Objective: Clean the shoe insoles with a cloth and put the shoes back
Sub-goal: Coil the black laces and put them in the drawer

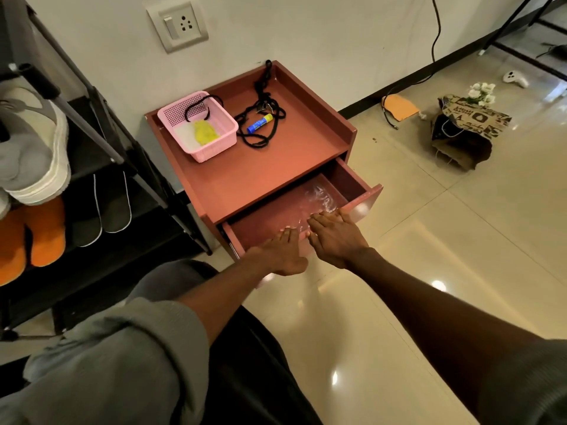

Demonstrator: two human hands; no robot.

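Head view looks down on a low reddish-brown cabinet (260, 167) against the wall, its drawer (352, 185) pulled out toward the person. Both hands lie on the drawer's front edge: the left hand (280, 251) with straight fingers close together over the rim, the right hand (333, 237) just beside it, fingers straight and slightly spread, tips reaching into the drawer. Neither holds anything. Right of the cabinet the glossy tiled floor (429, 240) lies open; left of it the black shoe rack (101, 142) stands close, leaving only a narrow gap.

Shoes sit on the rack: a grey and white sneaker (33, 148) on the upper shelf, cut off by the frame's left edge, and below it orange slippers (36, 231) beside dark slippers (102, 207) with pale trim. Insoles cannot be made out.

Inside the drawer something clear and crinkled, perhaps plastic wrap (319, 196), is blurred. On the worktop, which has a raised lip on three sides, stands a pink perforated basket (199, 124) holding a yellow cloth (205, 133) and something white; beside it lie a tangled black cord (260, 118) and a blue and yellow tube (259, 123). A printed paper bag (466, 130) slumps on the floor farther off.
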